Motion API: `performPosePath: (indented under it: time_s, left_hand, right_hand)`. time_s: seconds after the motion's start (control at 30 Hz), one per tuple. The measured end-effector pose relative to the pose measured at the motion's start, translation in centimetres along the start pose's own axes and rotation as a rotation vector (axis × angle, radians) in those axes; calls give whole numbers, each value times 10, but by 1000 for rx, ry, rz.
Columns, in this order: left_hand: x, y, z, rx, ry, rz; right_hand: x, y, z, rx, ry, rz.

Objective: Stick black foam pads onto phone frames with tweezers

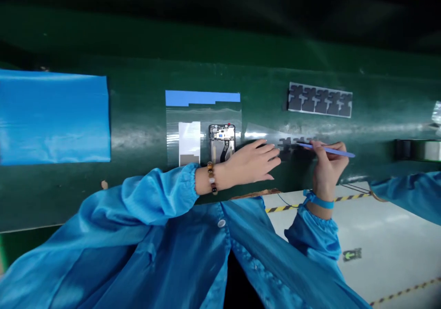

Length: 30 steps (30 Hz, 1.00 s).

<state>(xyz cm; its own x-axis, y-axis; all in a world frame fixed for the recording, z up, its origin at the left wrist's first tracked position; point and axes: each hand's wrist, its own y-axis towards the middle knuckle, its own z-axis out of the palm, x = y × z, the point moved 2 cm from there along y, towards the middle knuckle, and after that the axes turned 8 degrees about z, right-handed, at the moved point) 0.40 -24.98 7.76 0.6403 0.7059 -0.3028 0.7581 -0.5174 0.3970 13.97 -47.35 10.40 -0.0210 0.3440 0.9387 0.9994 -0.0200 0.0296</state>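
Right of the phone (pixel 222 143), the right hand (pixel 327 168) has its fingers clamped on a tool (pixel 339 152), long axis sideways, tip toward the phone. The left hand (pixel 250 164), fingers slightly apart, hides the phone's near end.

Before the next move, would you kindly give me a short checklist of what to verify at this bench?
1. Tool held: ok; the right hand grips the violet tool.
2. Tool's tip near the small dark pieces: ok; contact: cannot tell.
3. Left hand pressing anything down: cannot tell; its fingertips reach toward those pieces.
4. Opened phone fully in view: not ok; the left hand and wrist hide its lower end.
5. Blue band on the right wrist: ok.
6. Band's grounding: cannot tell.
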Motion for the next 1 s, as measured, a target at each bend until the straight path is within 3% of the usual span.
performPosePath:
  time_s: [0.1,0.23,0.37,0.47,0.63,0.73,0.87,1.0]
  left_hand:
    - [0,8,7,46,-2,-38]
    - [-3,9,10,59,-1,-49]
    - [-7,9,8,46,-21,-57]
    - [6,-8,-5,-16,-31,-68]
    - [62,-86,-43,-134,-65,-341]
    - [82,-122,-48,-142,-182,-396]
    - [83,-132,-38,-182,-221,-413]
    - [79,-129,-34,-199,-173,-411]
  right_hand:
    - [-7,3,-6,83,-64,27]
    - [-11,4,5,158,-58,41]
    - [-8,11,9,58,216,70]
    - [-2,7,17,13,260,45]
    - [5,-43,67,161,170,90]
    - [9,-80,105,239,151,95]
    - [15,-114,140,193,169,20]
    - [15,-127,155,130,125,-32]
